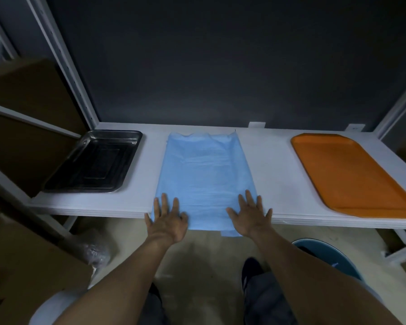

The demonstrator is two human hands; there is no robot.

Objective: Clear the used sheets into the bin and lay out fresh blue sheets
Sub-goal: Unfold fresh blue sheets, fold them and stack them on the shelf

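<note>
While both palms lie flat on the near end of the blue sheet (204, 170), what matters is how it runs: its long axis goes straight from 6 o'clock to 12 o'clock across the white shelf (270, 165), away from my fingertips. My left hand (168, 221) presses the near corner at 7 o'clock and my right hand (252, 219) the near corner at 5 o'clock, each with fingers (164, 202) straight and spread apart, pinching nothing. Neither hand is nearer; they sit level, one on each long edge. The near end hangs a little over the shelf's front edge, and the far end looks rumpled close to the shelf's back edge, so I judge the coming move to be a smoothing push toward 12 o'clock. Bare shelf flanks the sheet on both sides: the steel tray (96, 160) lies at 10 o'clock and the orange tray (345, 172) at 2 o'clock, both apart from the sheet. The bin (333, 250) stands on the floor at 4 o'clock, below the shelf.
</note>
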